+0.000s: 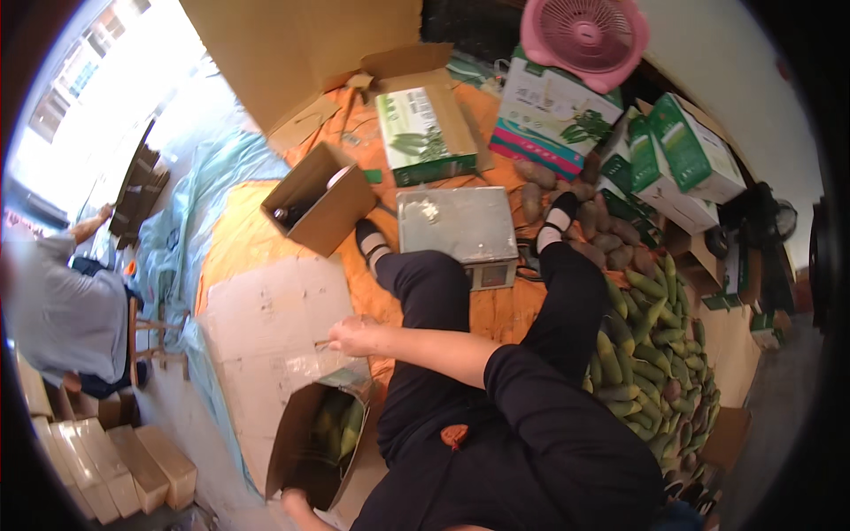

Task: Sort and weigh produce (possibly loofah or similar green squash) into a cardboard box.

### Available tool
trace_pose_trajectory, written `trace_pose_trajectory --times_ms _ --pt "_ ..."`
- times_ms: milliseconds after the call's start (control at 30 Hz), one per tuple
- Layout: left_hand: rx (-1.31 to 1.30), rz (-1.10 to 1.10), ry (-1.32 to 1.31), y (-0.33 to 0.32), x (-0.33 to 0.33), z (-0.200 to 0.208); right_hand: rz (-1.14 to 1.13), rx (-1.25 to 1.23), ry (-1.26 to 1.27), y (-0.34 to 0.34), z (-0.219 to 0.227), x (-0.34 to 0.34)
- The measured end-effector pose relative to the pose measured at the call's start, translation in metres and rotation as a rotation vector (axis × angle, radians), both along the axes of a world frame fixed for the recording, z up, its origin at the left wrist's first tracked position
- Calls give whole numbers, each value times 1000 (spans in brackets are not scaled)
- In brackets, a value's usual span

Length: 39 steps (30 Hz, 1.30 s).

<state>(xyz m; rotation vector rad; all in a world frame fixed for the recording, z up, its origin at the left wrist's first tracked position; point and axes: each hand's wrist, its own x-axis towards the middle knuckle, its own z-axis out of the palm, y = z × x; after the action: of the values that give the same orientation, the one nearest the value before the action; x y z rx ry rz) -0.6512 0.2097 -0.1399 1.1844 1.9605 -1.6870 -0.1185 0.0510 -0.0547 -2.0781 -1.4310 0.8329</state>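
Note:
A cardboard box (288, 434) stands tilted by my left leg, its mouth towards me. Long green vegetables (335, 427), which look like green radishes, lie inside it. My left hand (298, 506) is at the box's near lower rim, fingers curled against the edge and partly hidden. Reaching across my lap, my right hand (356, 336) is closed just beyond the box's upper flap (350, 379). Its fingertips are pinched together over the flattened cardboard sheet (279, 310). Whatever they hold is too small to make out.
Ahead are a metal-topped scale (456, 226), an open carton (320, 202) and a green-white box (425, 133). A pile of green vegetables (651, 354) and brown tubers (611, 234) lies right. A pink fan (584, 40) tops a box. Another person (75, 305) sits left, holding cardboard.

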Motion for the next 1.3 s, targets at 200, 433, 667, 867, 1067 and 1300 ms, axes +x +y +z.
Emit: trace_pose_trajectory --times_ms 200,433,667,867,1067,1300 --pt "87 -566 -1227 -123 311 141 -210 181 49 -58 43 61" --pt "-17 -1232 -1206 -93 426 2 -492 558 148 -125 100 121" --pt "-26 -1193 -1288 -82 442 -33 -833 485 259 -272 96 185" --pt "9 -1078 -1290 -63 412 -47 -1003 489 253 -339 94 210" --pt "43 -947 -1286 -58 395 -51 -1182 426 199 -409 71 253" --pt "129 -781 -1288 -61 401 -37 -1508 275 222 -477 79 304"
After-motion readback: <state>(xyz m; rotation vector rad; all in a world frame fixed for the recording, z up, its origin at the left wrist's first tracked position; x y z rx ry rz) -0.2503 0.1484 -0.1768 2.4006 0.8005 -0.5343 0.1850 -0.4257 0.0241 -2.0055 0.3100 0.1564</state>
